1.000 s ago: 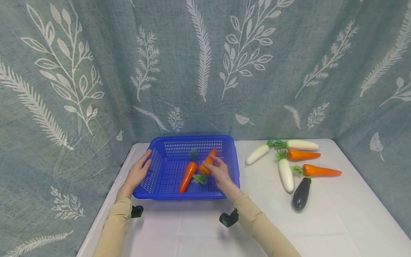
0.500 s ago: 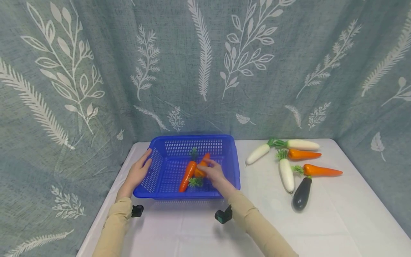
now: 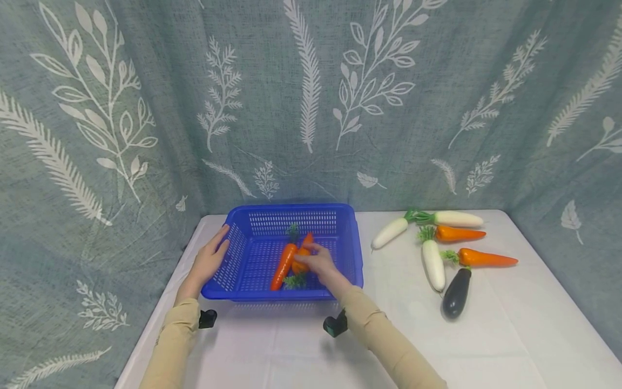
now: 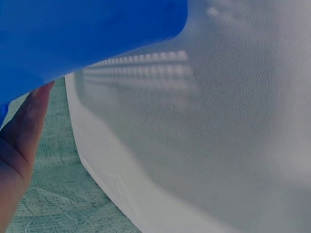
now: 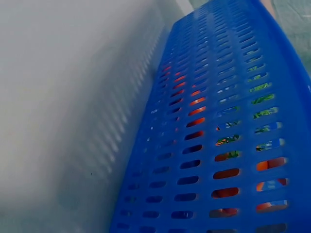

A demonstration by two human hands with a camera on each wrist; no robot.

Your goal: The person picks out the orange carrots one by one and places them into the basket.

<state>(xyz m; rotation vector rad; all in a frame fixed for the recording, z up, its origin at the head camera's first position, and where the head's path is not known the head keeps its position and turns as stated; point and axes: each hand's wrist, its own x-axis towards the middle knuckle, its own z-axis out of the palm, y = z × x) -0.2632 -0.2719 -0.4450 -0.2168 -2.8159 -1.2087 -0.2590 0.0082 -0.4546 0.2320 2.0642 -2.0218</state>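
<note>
A blue plastic basket [image 3: 272,296] with slotted walls stands on the white cloth. My left hand [image 3: 208,265] rests with fairly straight fingers against its left rim; in the left wrist view part of the hand [image 4: 24,141] shows beneath the basket's rim [image 4: 97,43]. Inside lies a red-orange carrot [image 3: 283,268], its green top pointing away. Right beside it, my right hand [image 3: 322,263] pinches an orange carrot [image 3: 299,263], whose leafy end points toward me. The fingers hide part of this carrot. In the right wrist view, the basket's wall [image 5: 286,97] covers the hand and most of the carrots.
To the right of the basket lie several vegetables: white radishes [image 3: 433,265] with green tops, two more orange carrots [image 3: 487,258] and a dark eggplant [image 3: 457,294]. A patterned grey-green curtain [image 3: 272,108] hangs behind the table [image 3: 389,329].
My right hand has moved left inside the basket with the orange carrot, bringing it close beside the red-orange one. My left hand stays at the left rim.
</note>
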